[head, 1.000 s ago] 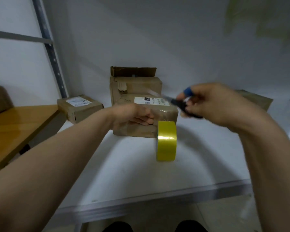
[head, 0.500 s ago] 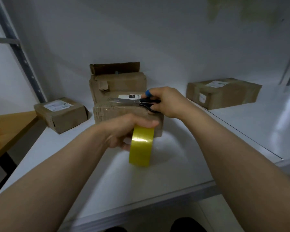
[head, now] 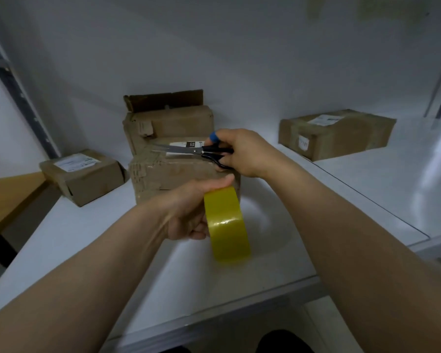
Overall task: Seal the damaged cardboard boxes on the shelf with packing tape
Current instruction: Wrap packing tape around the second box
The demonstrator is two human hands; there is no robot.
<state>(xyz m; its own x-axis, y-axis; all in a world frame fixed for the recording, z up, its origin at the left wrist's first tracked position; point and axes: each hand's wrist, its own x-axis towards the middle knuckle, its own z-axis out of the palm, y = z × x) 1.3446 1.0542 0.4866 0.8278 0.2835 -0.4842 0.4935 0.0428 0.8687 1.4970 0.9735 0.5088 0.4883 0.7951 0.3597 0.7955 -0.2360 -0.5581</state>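
A crumpled brown cardboard box [head: 173,174] stands in the middle of the white shelf [head: 92,240], with a white label on top. My left hand [head: 191,210] grips a roll of yellow packing tape [head: 225,224], held upright in front of the box. My right hand [head: 237,151] holds black scissors [head: 189,150] with a blue finger loop. Their blades point left over the box's top, slightly parted. A taller box [head: 168,123] with a raised torn flap stands right behind the front one.
A small labelled box [head: 84,174] lies at the shelf's left end, and a flat box [head: 339,133] lies at the back right. A wooden table [head: 8,197] adjoins the shelf on the left. A metal upright [head: 18,93] runs up the left wall.
My left hand left the box's front and took hold of the tape roll, tilting it. My right hand carried the scissors left over the box top. The camera view swung right.
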